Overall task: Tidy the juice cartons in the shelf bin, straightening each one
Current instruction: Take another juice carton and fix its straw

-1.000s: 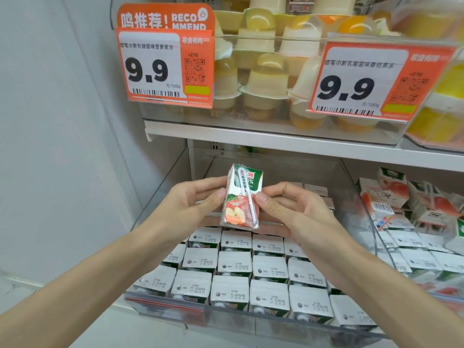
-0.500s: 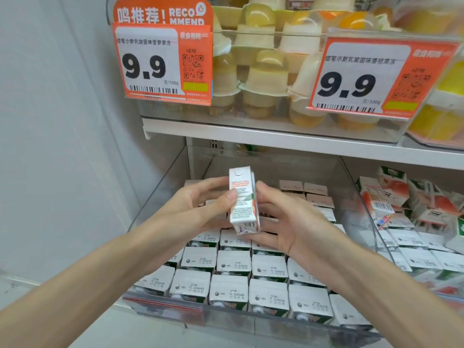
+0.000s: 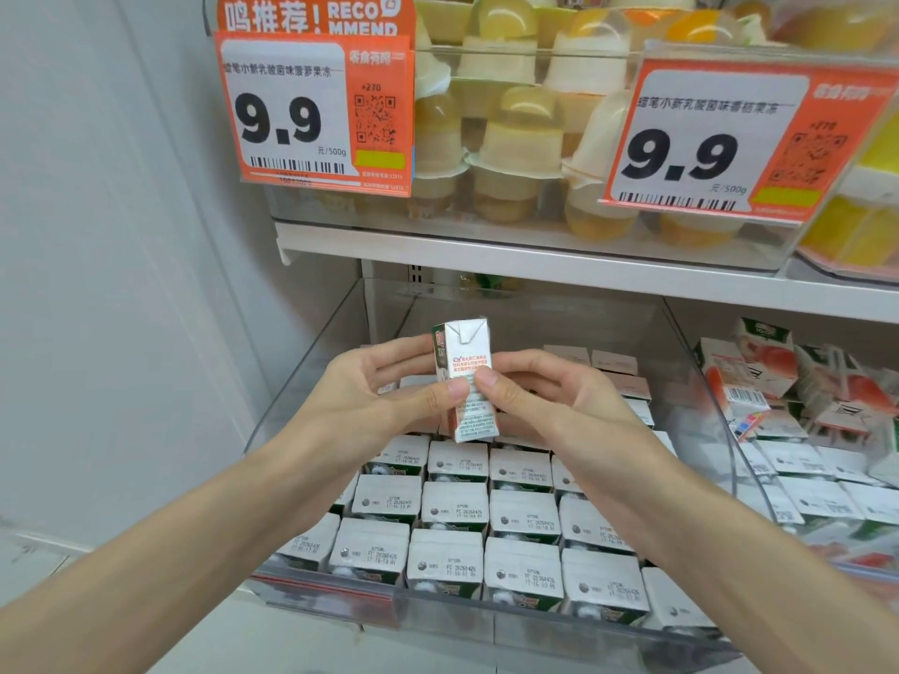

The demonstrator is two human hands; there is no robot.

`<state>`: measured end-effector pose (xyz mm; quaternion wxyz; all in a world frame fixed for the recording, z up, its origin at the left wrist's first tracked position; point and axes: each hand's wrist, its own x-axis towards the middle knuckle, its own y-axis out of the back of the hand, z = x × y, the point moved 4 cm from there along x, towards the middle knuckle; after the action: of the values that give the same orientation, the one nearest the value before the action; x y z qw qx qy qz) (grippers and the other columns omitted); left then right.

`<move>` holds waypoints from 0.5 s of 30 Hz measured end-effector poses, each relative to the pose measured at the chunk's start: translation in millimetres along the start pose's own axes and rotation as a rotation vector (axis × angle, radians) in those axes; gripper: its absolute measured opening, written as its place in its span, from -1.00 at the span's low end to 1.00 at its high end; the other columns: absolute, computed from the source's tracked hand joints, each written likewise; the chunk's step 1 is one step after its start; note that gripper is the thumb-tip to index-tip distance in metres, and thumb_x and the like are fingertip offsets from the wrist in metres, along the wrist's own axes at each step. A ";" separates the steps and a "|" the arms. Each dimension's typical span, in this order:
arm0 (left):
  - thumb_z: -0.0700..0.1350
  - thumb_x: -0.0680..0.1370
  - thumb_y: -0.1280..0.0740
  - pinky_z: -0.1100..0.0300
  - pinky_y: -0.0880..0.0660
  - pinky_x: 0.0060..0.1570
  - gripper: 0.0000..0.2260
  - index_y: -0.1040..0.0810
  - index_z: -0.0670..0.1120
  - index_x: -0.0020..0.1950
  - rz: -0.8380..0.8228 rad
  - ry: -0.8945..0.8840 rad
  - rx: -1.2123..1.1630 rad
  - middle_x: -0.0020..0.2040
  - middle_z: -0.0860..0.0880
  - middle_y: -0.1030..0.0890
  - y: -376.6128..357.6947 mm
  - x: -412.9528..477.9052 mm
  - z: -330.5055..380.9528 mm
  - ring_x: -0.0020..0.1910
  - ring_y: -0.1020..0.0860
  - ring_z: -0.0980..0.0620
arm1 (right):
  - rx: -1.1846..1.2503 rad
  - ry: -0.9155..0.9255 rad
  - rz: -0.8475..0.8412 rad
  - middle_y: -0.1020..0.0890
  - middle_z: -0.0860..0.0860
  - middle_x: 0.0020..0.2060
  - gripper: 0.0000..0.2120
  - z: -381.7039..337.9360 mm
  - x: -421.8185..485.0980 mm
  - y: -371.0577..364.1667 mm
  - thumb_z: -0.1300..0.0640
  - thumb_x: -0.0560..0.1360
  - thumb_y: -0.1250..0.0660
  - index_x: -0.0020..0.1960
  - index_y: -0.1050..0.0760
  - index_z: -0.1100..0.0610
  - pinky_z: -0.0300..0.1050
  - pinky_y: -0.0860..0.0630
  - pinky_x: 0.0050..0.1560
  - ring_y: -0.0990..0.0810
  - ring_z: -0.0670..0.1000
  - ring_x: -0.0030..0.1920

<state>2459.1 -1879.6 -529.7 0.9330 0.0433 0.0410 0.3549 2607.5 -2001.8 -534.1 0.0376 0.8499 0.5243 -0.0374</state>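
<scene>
A small juice carton (image 3: 466, 352) is held upright above the clear shelf bin (image 3: 311, 381), its white printed side panel facing me. My left hand (image 3: 374, 396) pinches it from the left, thumb on the front. My right hand (image 3: 549, 406) pinches it from the right, thumb beside the other thumb. Below, several rows of cartons (image 3: 457, 508) stand upright in the bin with their white date-stamped tops showing.
A neighbouring bin (image 3: 807, 420) to the right holds several cartons, the back ones lying jumbled. The shelf above (image 3: 535, 265) carries jelly cups (image 3: 520, 143) behind two orange 9.9 price tags. A grey wall closes the left side.
The carton has been turned in my hands from its fruit-picture face with the straw to its white text side. It stays above the bin, both hands still gripping it.
</scene>
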 end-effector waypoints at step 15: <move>-0.03 0.60 -0.45 0.04 -0.50 0.40 -0.62 -0.59 0.13 0.42 -0.006 -0.017 0.085 0.26 0.11 -0.71 5.4 2.9 -4.1 0.22 -0.69 0.10 | 0.015 -0.021 -0.050 -0.77 -0.09 0.14 -0.65 -0.4 -2.2 -2.4 -0.09 0.61 -0.43 0.36 -0.61 -0.05 -0.02 -0.50 0.41 -0.72 -0.07 0.21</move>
<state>2457.2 -1873.5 -533.3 0.9318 0.0856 0.0483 0.3495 2604.4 -2002.6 -533.6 0.0360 0.8363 0.5447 -0.0513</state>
